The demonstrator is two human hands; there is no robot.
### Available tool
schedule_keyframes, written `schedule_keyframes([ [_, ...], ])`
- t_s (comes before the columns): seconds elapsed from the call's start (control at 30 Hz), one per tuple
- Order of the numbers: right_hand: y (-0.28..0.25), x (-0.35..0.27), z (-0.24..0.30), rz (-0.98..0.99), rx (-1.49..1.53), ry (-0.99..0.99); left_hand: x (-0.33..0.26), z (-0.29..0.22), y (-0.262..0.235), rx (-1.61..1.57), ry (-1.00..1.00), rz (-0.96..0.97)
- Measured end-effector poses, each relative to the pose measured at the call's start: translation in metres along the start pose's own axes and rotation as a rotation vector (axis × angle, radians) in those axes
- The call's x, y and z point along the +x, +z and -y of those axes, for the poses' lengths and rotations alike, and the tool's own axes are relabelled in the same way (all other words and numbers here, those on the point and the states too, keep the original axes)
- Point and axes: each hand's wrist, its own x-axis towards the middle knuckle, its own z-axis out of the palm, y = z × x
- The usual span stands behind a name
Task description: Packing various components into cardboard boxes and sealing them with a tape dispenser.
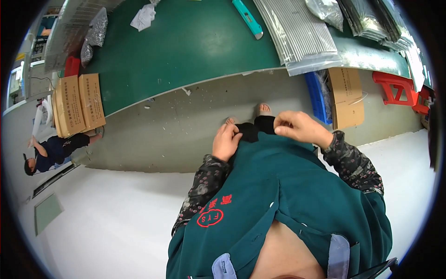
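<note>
Both my hands are low in front of my body, by the hem of the dark green shirt (pixel 297 167) I wear. My left hand (pixel 226 141) has its fingers curled beside the black trousers (pixel 265 124). Thumb and fingers of my right hand (pixel 298 127) come together in a pinch at the shirt's lower edge. Whatever either hand grips is hidden. Beyond them, on the green table (pixel 186 42), lie a teal utility knife (pixel 249 21) and a clear bag of thin grey tubes (pixel 302 37). Neither hand touches these.
Cardboard boxes (pixel 69 107) stand at the table's left end. Below its right side are a blue crate (pixel 317 100), another carton (pixel 347 97) and a red stool (pixel 397 88). A bag of small metallic parts (pixel 95 35) lies far left. Another person (pixel 51 151) is at the left.
</note>
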Motion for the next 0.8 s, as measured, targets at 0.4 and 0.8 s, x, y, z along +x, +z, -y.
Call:
schedule_keyframes([
  [0.4,-0.001,-0.027,0.005,0.262,-0.091,-0.098,0.000,-0.068,-0.061,-0.280,0.193,0.805],
  [0.8,-0.068,-0.049,0.074,-0.608,-0.187,-0.152,0.062,-0.103,-0.153,-0.472,0.363,-0.083],
])
